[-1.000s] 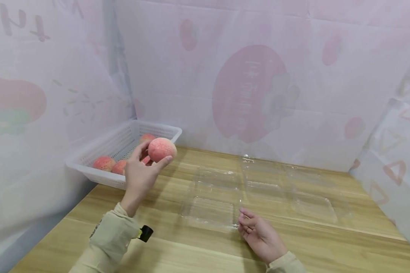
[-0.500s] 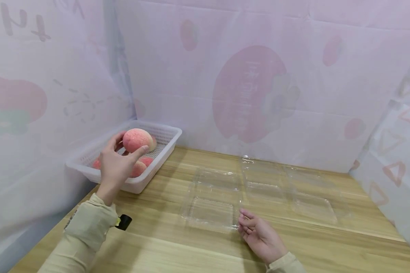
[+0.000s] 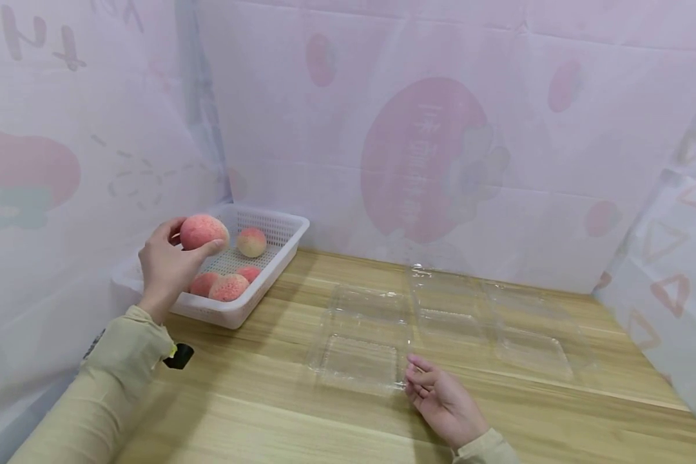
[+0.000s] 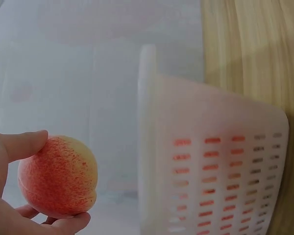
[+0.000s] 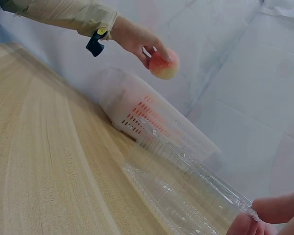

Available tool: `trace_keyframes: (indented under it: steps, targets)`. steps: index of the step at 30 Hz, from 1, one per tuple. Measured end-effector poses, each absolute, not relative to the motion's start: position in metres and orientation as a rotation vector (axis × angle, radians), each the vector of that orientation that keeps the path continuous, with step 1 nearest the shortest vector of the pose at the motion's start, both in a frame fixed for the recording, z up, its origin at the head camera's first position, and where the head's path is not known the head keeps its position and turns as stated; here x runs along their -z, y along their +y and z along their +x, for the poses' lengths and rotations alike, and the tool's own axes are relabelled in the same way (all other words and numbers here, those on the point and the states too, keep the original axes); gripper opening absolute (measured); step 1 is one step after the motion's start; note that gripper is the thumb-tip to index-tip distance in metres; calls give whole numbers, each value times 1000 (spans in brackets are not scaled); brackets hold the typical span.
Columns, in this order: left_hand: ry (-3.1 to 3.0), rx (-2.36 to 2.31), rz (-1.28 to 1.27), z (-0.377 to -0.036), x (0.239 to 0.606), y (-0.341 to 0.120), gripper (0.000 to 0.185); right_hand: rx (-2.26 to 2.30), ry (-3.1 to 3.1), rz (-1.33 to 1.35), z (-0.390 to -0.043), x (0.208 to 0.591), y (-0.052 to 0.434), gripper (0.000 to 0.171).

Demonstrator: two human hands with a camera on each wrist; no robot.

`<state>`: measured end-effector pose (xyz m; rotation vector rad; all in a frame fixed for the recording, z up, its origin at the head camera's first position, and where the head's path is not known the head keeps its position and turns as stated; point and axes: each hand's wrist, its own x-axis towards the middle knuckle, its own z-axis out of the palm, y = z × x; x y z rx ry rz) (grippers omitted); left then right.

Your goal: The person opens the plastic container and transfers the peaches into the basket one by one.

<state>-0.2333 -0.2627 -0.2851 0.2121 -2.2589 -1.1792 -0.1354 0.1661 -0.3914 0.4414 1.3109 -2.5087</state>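
In the head view, my left hand holds a pink and yellow peach between thumb and fingers, raised above the left part of a white plastic basket. The left wrist view shows the held peach apart from the basket's wall. Several other peaches lie inside the basket; the forearm and hand cover its left side. My right hand pinches the right edge of an open clear plastic box on the table, its fingertips seen on the rim in the right wrist view.
Two more open clear boxes, one at the back middle and one to the right, lie on the wooden table. Printed white cloth walls enclose the table at the back and both sides.
My left hand has moved left with the peach, from over the basket's right edge to its left part, uncovering peaches inside. The right hand and clear boxes have stayed put.
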Motion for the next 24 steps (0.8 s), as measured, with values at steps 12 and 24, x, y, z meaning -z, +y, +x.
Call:
trace_keyframes:
  steps: [12,24]
  targets:
    - [-2411,1178,228,-243,306,-279,86,2506,1300,427,-135,392,168,53]
    - [-2497,1172,260,-250,319,-279,86,2508,1300,409,-135,393,167,52]
